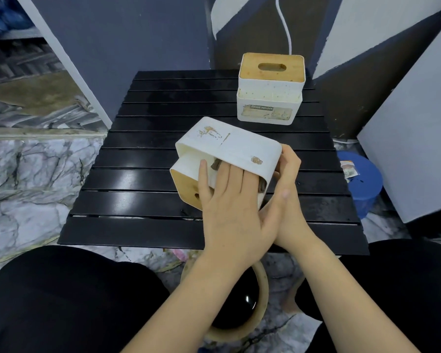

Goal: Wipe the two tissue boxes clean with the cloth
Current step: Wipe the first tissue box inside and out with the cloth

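Observation:
One white tissue box lies tipped on its side on the black slatted table, its wooden lid facing front left and its outer shell slid partly off. My left hand reaches flat into the gap under the shell and presses a dark cloth there; its fingertips are hidden. My right hand grips the right end of this box. A second tissue box with a wooden slotted lid stands upright at the back right, apart from both hands.
A blue bucket sits on the floor right of the table. A white cable hangs behind the upright box. White panels lean at the right. A round tan-rimmed black object lies between my knees.

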A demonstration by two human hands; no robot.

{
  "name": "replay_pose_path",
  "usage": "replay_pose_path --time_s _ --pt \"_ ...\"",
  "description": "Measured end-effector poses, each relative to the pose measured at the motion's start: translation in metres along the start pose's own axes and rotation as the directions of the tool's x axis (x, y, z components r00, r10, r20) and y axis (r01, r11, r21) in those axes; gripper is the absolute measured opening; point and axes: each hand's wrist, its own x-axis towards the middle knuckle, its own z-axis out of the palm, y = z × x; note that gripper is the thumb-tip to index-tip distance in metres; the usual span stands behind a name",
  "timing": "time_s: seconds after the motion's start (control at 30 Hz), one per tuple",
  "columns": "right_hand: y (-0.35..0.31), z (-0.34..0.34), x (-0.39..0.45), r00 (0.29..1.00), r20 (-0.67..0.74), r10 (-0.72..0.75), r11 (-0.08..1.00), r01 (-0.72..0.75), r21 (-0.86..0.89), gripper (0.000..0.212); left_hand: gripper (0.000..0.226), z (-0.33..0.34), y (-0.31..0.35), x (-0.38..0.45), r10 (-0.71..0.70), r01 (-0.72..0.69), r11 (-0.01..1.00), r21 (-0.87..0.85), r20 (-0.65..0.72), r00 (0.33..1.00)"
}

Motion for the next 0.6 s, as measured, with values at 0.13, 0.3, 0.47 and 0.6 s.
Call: replay_pose_path --time_s 0.13,0.3,0.47,0.6 --pt "0.001 -0.002 -0.001 0.997 0.065 -0.045 0.999 0.047 -0.024 0.081 0.029 -0.002 -0.007 -0.004 0.000 0.002 0.995 -0.103 0.023 1.000" --pt "-0.005 0.000 -0.002 0.998 0.055 -0.001 1.000 0.000 0.015 0.086 0.026 -0.014 -0.013 -0.009 0.031 -0.027 0.987 -0.161 0.021 0.999" --pt "-0.001 0.000 -0.002 0.998 0.059 -0.008 0.998 0.005 0.057 0.091 0.031 -0.031 -0.020 -0.019 0.038 -0.038 0.985 -0.169 0.002 0.999" --pt "0.000 0.000 -0.002 0.998 0.065 -0.011 0.998 0.007 0.058 0.099 0.040 -0.043 -0.029 -0.024 0.136 -0.135 0.990 -0.024 0.017 0.991"
